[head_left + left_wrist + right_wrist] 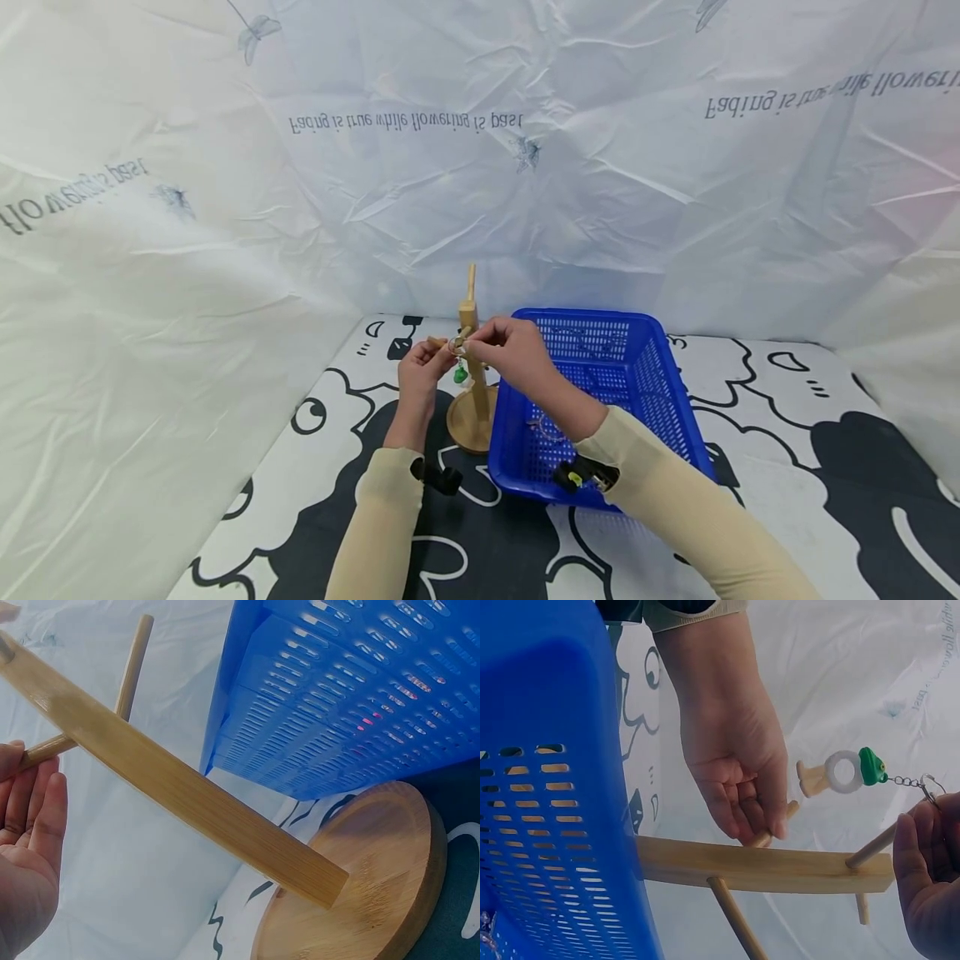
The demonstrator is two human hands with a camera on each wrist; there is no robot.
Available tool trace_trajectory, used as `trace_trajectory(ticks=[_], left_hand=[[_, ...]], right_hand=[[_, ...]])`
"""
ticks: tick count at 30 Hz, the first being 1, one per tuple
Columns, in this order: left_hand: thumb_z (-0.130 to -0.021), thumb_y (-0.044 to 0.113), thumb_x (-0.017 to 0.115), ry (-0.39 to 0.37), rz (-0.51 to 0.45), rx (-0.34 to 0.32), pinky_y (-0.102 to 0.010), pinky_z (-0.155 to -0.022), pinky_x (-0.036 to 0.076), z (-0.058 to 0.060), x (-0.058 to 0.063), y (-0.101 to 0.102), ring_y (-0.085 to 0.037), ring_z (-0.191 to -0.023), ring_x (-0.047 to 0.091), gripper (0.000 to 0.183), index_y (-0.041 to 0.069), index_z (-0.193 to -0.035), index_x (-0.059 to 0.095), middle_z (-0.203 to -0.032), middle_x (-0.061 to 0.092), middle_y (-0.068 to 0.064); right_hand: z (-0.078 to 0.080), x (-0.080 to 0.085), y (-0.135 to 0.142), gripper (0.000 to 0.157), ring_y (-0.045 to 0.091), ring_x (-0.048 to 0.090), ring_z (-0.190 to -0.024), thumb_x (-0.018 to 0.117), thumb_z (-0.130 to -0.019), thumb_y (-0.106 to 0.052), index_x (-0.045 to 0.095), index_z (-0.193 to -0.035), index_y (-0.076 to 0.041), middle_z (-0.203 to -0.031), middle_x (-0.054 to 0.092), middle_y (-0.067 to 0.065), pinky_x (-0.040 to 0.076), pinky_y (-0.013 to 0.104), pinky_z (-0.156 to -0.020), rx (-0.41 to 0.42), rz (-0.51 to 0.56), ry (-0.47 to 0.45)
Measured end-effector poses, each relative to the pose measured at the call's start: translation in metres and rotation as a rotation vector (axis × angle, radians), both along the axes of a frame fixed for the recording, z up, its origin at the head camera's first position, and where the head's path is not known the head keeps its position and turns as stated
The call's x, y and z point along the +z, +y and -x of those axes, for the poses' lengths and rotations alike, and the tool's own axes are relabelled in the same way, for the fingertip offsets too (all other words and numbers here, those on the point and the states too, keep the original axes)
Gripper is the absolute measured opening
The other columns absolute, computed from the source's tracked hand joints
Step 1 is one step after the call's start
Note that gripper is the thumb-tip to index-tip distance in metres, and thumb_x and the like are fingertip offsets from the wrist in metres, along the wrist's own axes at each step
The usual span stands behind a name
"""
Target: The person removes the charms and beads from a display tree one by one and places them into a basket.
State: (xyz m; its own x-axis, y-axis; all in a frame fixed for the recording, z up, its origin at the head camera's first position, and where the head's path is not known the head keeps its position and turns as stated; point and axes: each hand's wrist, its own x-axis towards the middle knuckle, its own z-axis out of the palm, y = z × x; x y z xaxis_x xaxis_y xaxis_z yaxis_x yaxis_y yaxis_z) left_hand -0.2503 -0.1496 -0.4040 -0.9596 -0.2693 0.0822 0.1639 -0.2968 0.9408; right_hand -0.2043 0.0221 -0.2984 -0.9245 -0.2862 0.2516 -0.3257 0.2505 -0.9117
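Note:
A wooden stand with side pegs (477, 387) rises from a round base (360, 877). My left hand (420, 379) pinches the end of one peg (49, 750) between thumb and fingers; that grip also shows on the left hand (739, 750) in the right wrist view. Higher up the post, my right hand (521, 354) holds a keychain by its metal ring, beside another peg (874, 846). From its short chain hangs a green frog-like charm (870, 766) with a white ring (844, 772) and a beige piece. Whether the metal ring encircles that peg, I cannot tell.
Right of the stand sits a blue perforated basket (686, 408) with small shiny items inside, including a ring-shaped one (551, 429). A black-and-white patterned cloth (322, 467) covers the table. White printed sheeting (450, 192) hangs behind and at the sides.

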Motion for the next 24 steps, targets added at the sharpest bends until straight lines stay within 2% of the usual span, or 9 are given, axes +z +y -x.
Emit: trace_trajectory(ticks=[4,10,12,17,22,24], left_hand=[[-0.091,0.005,0.069,0.007,-0.005,0.006,-0.018,-0.076,0.061,-0.004,0.0,0.001,-0.004,-0.074,0.07,0.027,-0.01,-0.112,0.061,-0.081,0.07,0.007],[-0.09,0.005,0.07,0.011,-0.003,0.018,-0.02,-0.077,0.062,-0.011,-0.001,0.004,-0.004,-0.075,0.07,0.01,0.004,-0.099,0.066,-0.08,0.069,0.006],[-0.09,0.005,0.07,0.014,-0.003,0.02,-0.019,-0.076,0.062,-0.013,-0.002,0.005,-0.004,-0.075,0.07,0.009,0.004,-0.099,0.067,-0.08,0.069,0.006],[-0.09,0.005,0.07,0.017,0.007,0.027,-0.018,-0.074,0.061,-0.019,-0.002,0.008,-0.004,-0.075,0.07,0.017,-0.003,-0.105,0.065,-0.079,0.068,0.006],[-0.091,0.003,0.067,0.017,0.005,0.03,-0.017,-0.074,0.061,-0.024,0.0,0.011,-0.004,-0.074,0.07,0.03,-0.014,-0.115,0.058,-0.078,0.067,0.006],[-0.091,0.003,0.068,0.013,0.007,0.032,-0.017,-0.074,0.061,-0.026,0.0,0.012,-0.003,-0.073,0.069,0.033,-0.015,-0.117,0.057,-0.078,0.067,0.006]], right_hand=[[-0.005,0.002,0.006,0.012,0.012,0.062,-0.076,0.068,-0.092,-0.014,0.072,-0.093,-0.003,-0.094,0.071,0.014,0.056,0.024,-0.068,0.039,-0.024,0.011],[-0.009,0.003,0.025,0.013,0.013,0.065,-0.08,0.068,-0.093,-0.016,0.07,-0.095,-0.004,-0.095,0.069,0.012,0.059,0.03,-0.075,0.106,-0.099,-0.001],[-0.01,0.004,0.033,0.012,0.015,0.065,-0.082,0.067,-0.094,-0.017,0.07,-0.096,-0.005,-0.096,0.069,0.011,0.059,0.03,-0.076,0.135,-0.138,-0.016],[-0.007,0.003,0.057,0.012,0.018,0.064,-0.082,0.066,-0.094,-0.016,0.068,-0.098,-0.006,-0.096,0.069,0.011,0.058,0.028,-0.075,0.197,-0.231,-0.052],[0.002,-0.005,0.082,0.012,0.019,0.06,-0.08,0.066,-0.092,-0.013,0.067,-0.098,-0.003,-0.096,0.068,0.013,0.055,0.027,-0.071,0.231,-0.27,-0.071],[0.005,-0.009,0.091,0.012,0.019,0.06,-0.081,0.066,-0.093,-0.013,0.066,-0.099,-0.002,-0.096,0.067,0.013,0.056,0.028,-0.073,0.24,-0.282,-0.082]])
